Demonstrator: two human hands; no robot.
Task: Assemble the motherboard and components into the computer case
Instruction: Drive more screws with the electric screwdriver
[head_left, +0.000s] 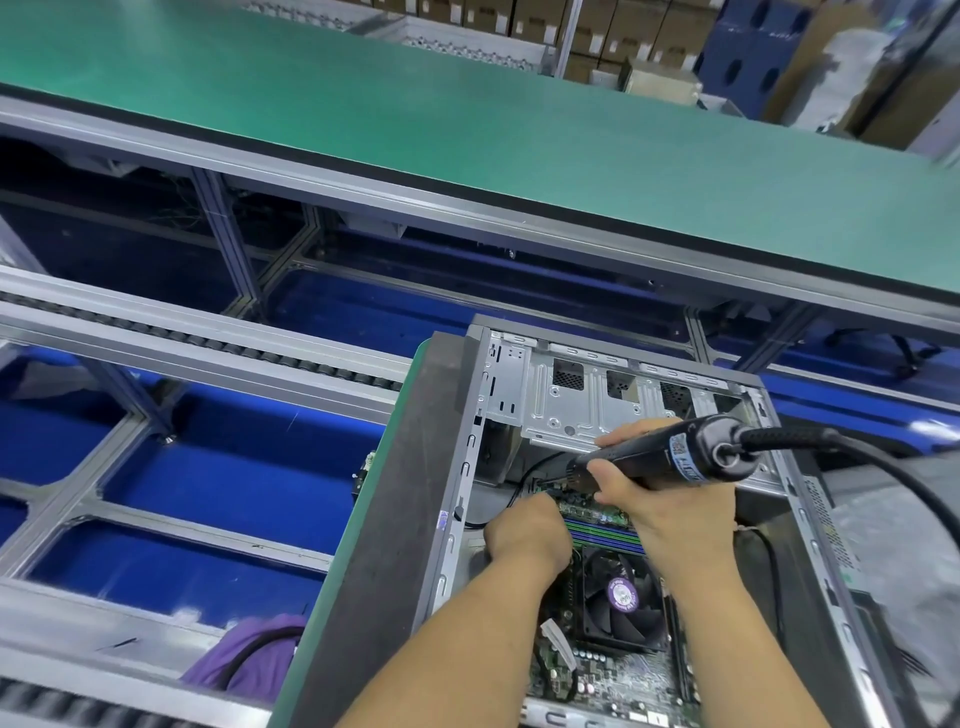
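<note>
Motherboard (618, 670) is seated flat in the case (644, 384); its far edge lies directly under both hands. Electric screwdriver (670, 454) is gripped by right hand (670, 499), long axis slanting down-left; left hand (524, 530), nearer the tip, fingers hidden

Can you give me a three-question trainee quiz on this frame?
1. Which hand grips the black corded electric screwdriver?
2. True or false: the black CPU fan with the purple sticker lies outside the grey metal computer case.
3. The left hand rests by the green motherboard near: A) the purple and green memory slots B) the green conveyor belt.

Key: 1 right hand; 2 false; 3 A.
</note>
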